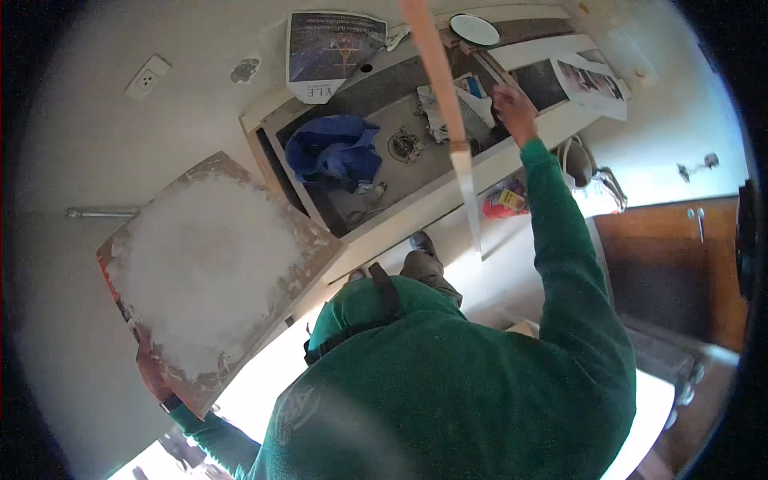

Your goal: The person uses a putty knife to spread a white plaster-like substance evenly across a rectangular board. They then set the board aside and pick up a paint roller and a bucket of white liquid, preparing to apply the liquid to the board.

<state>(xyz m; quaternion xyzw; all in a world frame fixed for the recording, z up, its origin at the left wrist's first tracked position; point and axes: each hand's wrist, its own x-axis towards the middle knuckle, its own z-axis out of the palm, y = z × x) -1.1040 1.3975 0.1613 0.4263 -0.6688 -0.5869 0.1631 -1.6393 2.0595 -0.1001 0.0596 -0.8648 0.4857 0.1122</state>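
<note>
My left hand point(152, 364) grips the lower-left edge of a square board point(216, 264), coated pale grey with a rough brown rim, at the left. My right hand point(512, 108) is raised over the wooden-framed counter recess point(376, 210) with curled fingers; what they hold, if anything, I cannot make out. Just left of that hand, a long strip point(440, 72), wood-coloured above and whitish below, crosses the view. The recess holds a crumpled blue plastic bag point(330, 148), a round metal fitting point(406, 144) and crumpled papers point(436, 112).
Printed sheets point(328, 56) and a round white lid point(474, 29) lie along the back. A bucket point(576, 164) and a red package point(506, 204) sit beyond my right arm. A wooden cabinet point(656, 264) is at the right; a wall socket point(148, 78) is upper left.
</note>
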